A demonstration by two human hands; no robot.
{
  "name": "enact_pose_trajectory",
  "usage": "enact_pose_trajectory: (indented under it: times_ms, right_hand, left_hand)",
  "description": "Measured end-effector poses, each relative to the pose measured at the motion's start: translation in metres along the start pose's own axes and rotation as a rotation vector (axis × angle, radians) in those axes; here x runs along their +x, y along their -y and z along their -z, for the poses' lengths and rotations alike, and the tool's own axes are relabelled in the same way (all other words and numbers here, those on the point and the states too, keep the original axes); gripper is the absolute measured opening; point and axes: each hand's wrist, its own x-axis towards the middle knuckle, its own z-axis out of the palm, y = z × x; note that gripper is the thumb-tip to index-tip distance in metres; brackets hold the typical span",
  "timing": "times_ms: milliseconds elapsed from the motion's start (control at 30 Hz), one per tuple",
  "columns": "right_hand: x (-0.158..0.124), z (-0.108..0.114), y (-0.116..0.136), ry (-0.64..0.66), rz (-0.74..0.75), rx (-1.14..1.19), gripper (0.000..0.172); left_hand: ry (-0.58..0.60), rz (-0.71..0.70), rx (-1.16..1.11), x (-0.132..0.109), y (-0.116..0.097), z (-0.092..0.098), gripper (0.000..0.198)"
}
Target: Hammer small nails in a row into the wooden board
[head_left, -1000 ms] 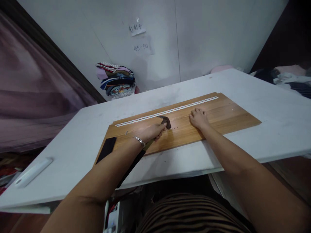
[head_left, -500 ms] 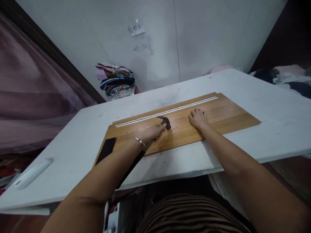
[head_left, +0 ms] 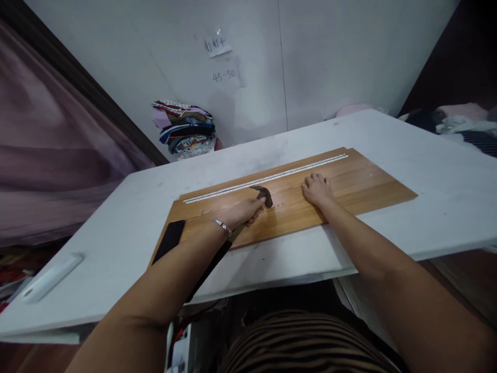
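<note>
My left hand (head_left: 246, 211) is wrapped around a claw hammer (head_left: 265, 197), gripping it close under the dark metal head. The handle runs back beneath my forearm. The striking face is down at the wooden board (head_left: 368, 184), by a short row of small dark marks (head_left: 278, 205); whether it touches, I cannot tell. Resting on the same board to the right, my right hand (head_left: 317, 189) has its fingers apart and slightly bent, and no object shows in it.
Along the board's far side lies a long white strip (head_left: 267, 177) with a dark line. A black flat piece (head_left: 170, 239) is at its left end. The white table (head_left: 407, 150) carries a white elongated object (head_left: 52, 277) at left. Folded clothes (head_left: 186, 129) are stacked by the wall.
</note>
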Motion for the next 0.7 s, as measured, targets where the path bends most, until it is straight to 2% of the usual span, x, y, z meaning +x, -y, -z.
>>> enact_pose_trajectory:
  times_ms: [200,533,700]
  right_hand:
    - [-0.0015,0.0007,0.0001,-0.004,0.004,-0.005,0.045]
    - [0.0012,-0.0020,-0.0026,0.000,0.017,-0.002,0.045]
    - [0.0000,-0.0018,-0.0026,-0.005,0.015,0.003,0.044]
  left_hand:
    - [0.037,-0.042,0.012,-0.0043,-0.0054,0.0029,0.042]
    - [0.014,-0.004,0.011,-0.0026,-0.0023,-0.0005,0.040]
    - [0.042,-0.057,-0.005,-0.0035,-0.0034,0.0031,0.043]
